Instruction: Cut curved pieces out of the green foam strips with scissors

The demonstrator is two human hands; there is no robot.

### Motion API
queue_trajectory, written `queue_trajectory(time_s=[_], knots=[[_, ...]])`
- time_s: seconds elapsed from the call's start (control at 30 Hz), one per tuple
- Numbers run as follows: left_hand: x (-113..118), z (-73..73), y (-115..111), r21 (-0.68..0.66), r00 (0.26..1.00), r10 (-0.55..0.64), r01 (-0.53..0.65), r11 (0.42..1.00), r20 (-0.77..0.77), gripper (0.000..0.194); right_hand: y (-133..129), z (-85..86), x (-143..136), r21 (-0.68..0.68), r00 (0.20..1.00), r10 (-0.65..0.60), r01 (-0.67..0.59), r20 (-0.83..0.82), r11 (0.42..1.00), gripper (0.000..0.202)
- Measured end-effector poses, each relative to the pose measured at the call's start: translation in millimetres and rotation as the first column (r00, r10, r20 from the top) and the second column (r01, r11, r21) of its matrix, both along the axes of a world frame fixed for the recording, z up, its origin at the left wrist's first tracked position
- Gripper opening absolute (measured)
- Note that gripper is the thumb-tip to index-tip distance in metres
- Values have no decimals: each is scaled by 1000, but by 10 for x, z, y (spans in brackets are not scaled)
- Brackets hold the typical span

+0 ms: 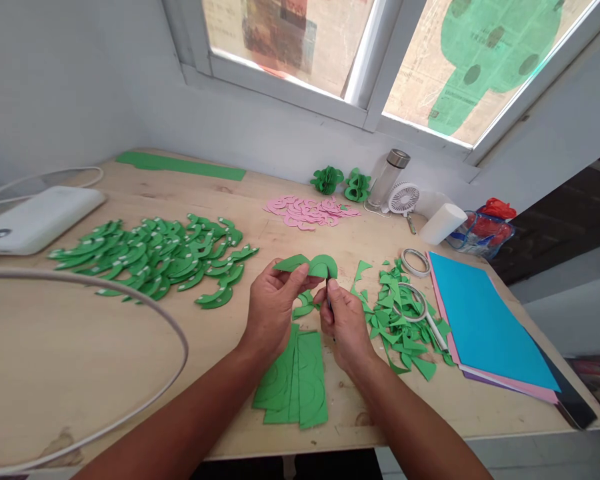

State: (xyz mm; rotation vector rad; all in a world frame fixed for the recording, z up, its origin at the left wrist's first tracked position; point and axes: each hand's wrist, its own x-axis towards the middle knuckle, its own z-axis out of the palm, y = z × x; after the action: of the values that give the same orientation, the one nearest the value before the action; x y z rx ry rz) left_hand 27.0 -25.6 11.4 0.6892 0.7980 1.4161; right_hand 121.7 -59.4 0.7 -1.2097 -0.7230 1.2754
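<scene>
Between both hands: curved green paper (pixel 324 261), raised above the near middle of the worktop (pixel 130 347)
Left hand (pixel 275 300): pinching the paper between thumb and fingers
Right hand (pixel 347 320): closed around a slim dark tool (pixel 329 297), probably scissors, with the upper end at the paper's right-hand curve
Gap: hands close to each other; impossible to tell whether touching at the fingertips
Cut: apparently under way along a curve; calling for a firm pinch near the edge, small turns of the paper and fingertips well off the blade's line
Under the hands: green strips (pixel 311 380) overlapping, marked with curved outlines; just beyond, loose green pieces (pixel 305 308)
Left heap: many curved green cutouts (pixel 155 257) with small white patches
Right heap: pointed green offcuts (pixel 405 343), with a magnifying glass (pixel 431 321) lying over them; tape roll (pixel 415 263) beside
Far right: coloured sheets (pixel 485 320), blue uppermost
Toward the wall: pink paper shapes (pixel 305 213), two ruffled green bundles (pixel 327 180), a bottle (pixel 387 177) and a small fan (pixel 404 199)
</scene>
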Motion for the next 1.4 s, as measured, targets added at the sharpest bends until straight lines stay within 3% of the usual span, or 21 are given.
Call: queue_trajectory(time_s=[0.5,0.83,1.4], knots=[[-64,2,52,-37,998,-39,37,999,-48,23,1,-27,22,-10,1000,-1,1,7,1000,48],[-98,-23,96,-19,996,-3,1,1000,-86,21,6,-23,17,-15,999,24,-23,21,1000,51],[-56,-62,91,-118,993,-42,54,992,107,26,-4,-61,-3,20,995,90,-91,50,996,51]])
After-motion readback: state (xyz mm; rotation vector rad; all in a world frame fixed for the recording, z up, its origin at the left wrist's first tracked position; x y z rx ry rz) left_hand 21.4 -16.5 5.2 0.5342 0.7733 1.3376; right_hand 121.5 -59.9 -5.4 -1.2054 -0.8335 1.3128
